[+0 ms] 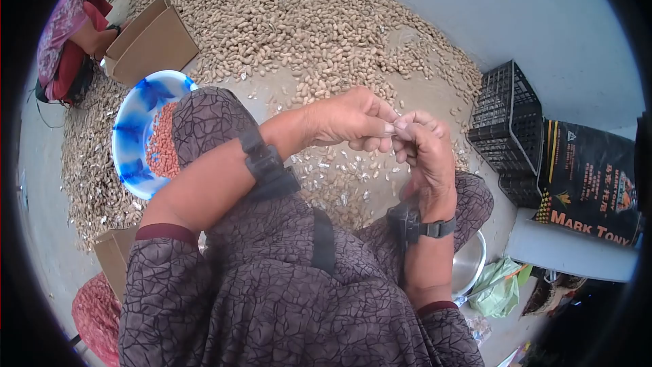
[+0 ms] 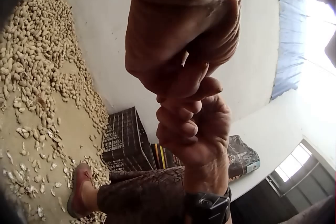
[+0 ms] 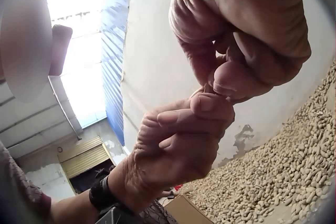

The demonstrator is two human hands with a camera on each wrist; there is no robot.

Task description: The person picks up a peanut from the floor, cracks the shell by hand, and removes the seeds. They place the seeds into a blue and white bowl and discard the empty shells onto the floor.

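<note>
Fingertips of both hands meet above the person's lap in the head view. The left hand has thumb and forefinger pinched together, touching the curled fingers of the right hand. A small item, probably a peanut, is pinched between them and mostly covered. In the right wrist view, the right hand bends down onto the left hand at the fingertips. The left wrist view has the left hand above the right hand. Unshelled peanuts cover the floor beyond, with broken shells below the hands.
A blue-and-white basin of red kernels stands left of the knee. Behind it are a cardboard box and a crouching person. Black crates, a printed black bag and a metal bowl are at right.
</note>
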